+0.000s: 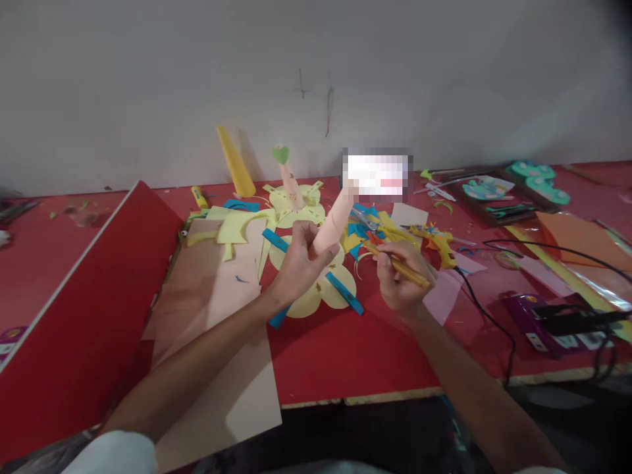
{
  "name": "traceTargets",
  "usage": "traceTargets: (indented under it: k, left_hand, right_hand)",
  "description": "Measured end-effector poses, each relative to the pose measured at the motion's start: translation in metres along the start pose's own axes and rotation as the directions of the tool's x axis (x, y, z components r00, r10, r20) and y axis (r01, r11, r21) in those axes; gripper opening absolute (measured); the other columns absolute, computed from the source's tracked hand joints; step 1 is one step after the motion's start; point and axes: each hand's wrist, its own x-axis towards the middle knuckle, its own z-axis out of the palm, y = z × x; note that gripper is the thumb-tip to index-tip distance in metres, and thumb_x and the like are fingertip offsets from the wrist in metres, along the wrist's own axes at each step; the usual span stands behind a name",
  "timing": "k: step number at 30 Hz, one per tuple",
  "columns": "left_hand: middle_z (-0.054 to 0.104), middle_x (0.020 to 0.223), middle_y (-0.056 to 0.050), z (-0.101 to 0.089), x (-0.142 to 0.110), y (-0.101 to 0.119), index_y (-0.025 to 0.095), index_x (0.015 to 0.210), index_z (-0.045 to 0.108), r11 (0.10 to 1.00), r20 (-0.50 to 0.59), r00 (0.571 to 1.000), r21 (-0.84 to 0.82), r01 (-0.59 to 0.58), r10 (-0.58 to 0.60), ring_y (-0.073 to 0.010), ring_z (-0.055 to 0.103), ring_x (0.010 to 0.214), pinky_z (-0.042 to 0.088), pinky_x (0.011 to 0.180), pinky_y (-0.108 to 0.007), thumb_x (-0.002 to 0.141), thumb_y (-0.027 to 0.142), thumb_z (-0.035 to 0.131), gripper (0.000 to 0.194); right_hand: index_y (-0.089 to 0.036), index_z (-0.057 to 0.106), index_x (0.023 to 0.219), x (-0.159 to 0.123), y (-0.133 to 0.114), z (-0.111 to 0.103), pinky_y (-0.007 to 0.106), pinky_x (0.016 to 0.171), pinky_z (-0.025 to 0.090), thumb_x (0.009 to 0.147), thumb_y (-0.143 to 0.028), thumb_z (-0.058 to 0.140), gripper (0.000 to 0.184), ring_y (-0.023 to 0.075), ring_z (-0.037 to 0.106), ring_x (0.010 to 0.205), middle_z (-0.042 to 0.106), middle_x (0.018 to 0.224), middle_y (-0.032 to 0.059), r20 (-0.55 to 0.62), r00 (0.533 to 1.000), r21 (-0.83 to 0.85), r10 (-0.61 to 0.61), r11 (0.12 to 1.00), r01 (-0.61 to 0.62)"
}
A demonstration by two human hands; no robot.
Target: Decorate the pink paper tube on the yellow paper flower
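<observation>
My left hand (301, 260) is closed around the lower part of a pale pink paper tube (334, 220), which leans to the right. Beneath it lies a pale yellow flower-shaped paper base (303, 306) with blue strips (344, 293) and small gold marks. My right hand (405, 280) grips a gold-coloured pen (407, 271), its tip pointing left toward the tube but apart from it. Behind them stands a similar pink tube (291, 187) with a green heart on top, on another yellow flower base (276, 197). Whether the held tube is joined to its base is hidden by my hand.
Yellow and blue paper scraps and scissors (365, 217) lie behind my hands. A yellow glue gun (444, 247) with a black cord is on the right, near a purple power strip (538, 322). Paper sheets (222, 368) and a red upright panel (99, 309) are left.
</observation>
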Motion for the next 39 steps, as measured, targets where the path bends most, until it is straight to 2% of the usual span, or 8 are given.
traceTargets:
  k: [3,7,10,15,22,28,33,39]
  left_hand:
    - [0.060,0.107,-0.005,0.001,0.001,-0.011,0.025,0.128,0.045,1.000,-0.003,1.000,0.021,-0.001,0.001,-0.0197,0.062,0.098,0.055,0.084,-0.034,0.087,0.045,0.077,0.056]
    - [0.063,0.102,-0.006,0.000,0.001,-0.021,0.024,0.141,0.041,1.000,0.029,1.000,-0.028,0.004,-0.004,-0.0208,0.065,0.094,0.055,0.082,-0.036,0.090,0.056,0.070,0.068]
    - [0.065,0.101,-0.006,-0.001,0.000,-0.026,0.023,0.139,0.044,0.998,0.041,0.999,-0.059,-0.015,0.017,-0.0190,0.065,0.086,0.055,0.079,-0.035,0.090,0.063,0.068,0.067]
    - [0.064,0.097,-0.005,-0.003,0.000,-0.034,0.023,0.126,0.049,0.995,0.017,0.999,-0.100,-0.029,0.031,-0.0180,0.066,0.085,0.056,0.076,-0.032,0.090,0.064,0.067,0.057]
    - [0.064,0.092,-0.003,-0.003,0.002,-0.032,0.026,0.137,0.047,0.988,0.019,1.000,-0.153,0.024,-0.022,-0.0182,0.067,0.081,0.058,0.072,-0.032,0.089,0.063,0.069,0.065]
    - [0.067,0.091,-0.004,-0.003,0.000,-0.035,0.026,0.140,0.047,0.986,-0.009,0.999,-0.157,0.048,-0.050,-0.0192,0.068,0.080,0.059,0.072,-0.033,0.089,0.067,0.067,0.069]
    - [0.068,0.092,-0.004,-0.004,0.000,-0.036,0.026,0.141,0.046,0.990,-0.004,1.000,-0.137,0.028,-0.029,-0.0188,0.069,0.080,0.059,0.073,-0.034,0.090,0.067,0.066,0.068]
    - [0.068,0.091,-0.004,-0.004,0.001,-0.036,0.027,0.139,0.049,0.988,-0.006,0.999,-0.151,0.033,-0.034,-0.0195,0.069,0.082,0.059,0.073,-0.034,0.089,0.066,0.067,0.066]
  right_hand:
    - [-0.024,0.068,0.096,0.000,-0.003,0.000,0.034,0.065,0.059,0.097,-0.024,0.062,0.006,0.0182,0.069,0.066,0.073,0.080,0.0027,0.041,0.999,0.031,0.013,0.999,-0.015]
    - [-0.024,0.066,0.094,0.000,-0.006,0.004,0.031,0.062,0.056,0.095,-0.018,0.061,0.008,0.0168,0.067,0.064,0.071,0.075,0.0013,0.212,0.971,0.158,-0.110,0.984,0.077]
    - [-0.024,0.065,0.096,-0.005,-0.004,0.009,0.031,0.063,0.055,0.094,-0.017,0.062,0.008,0.0161,0.067,0.065,0.073,0.078,0.0013,0.348,0.919,0.215,-0.185,0.970,0.113]
    - [-0.024,0.064,0.100,-0.012,0.003,0.014,0.031,0.067,0.055,0.094,-0.020,0.063,0.007,0.0162,0.066,0.070,0.072,0.082,0.0022,0.449,0.861,0.270,-0.238,0.955,0.123]
    - [-0.023,0.063,0.102,-0.011,0.005,0.016,0.031,0.068,0.054,0.095,-0.018,0.062,0.008,0.0167,0.066,0.072,0.071,0.084,0.0032,0.512,0.810,0.273,-0.286,0.948,0.162]
    - [-0.023,0.062,0.099,-0.012,0.007,0.017,0.030,0.069,0.053,0.094,-0.014,0.062,0.010,0.0162,0.064,0.071,0.070,0.081,0.0023,0.457,0.850,0.225,-0.261,0.959,0.174]
    - [-0.022,0.063,0.097,-0.012,0.005,0.017,0.029,0.066,0.052,0.094,-0.017,0.062,0.006,0.0155,0.064,0.069,0.069,0.079,0.0019,0.520,0.805,0.265,-0.287,0.949,0.168]
    - [-0.022,0.065,0.105,-0.012,0.003,0.017,0.028,0.068,0.055,0.097,-0.018,0.061,0.009,0.0154,0.067,0.073,0.073,0.087,0.0038,0.493,0.832,0.254,-0.255,0.957,0.143]
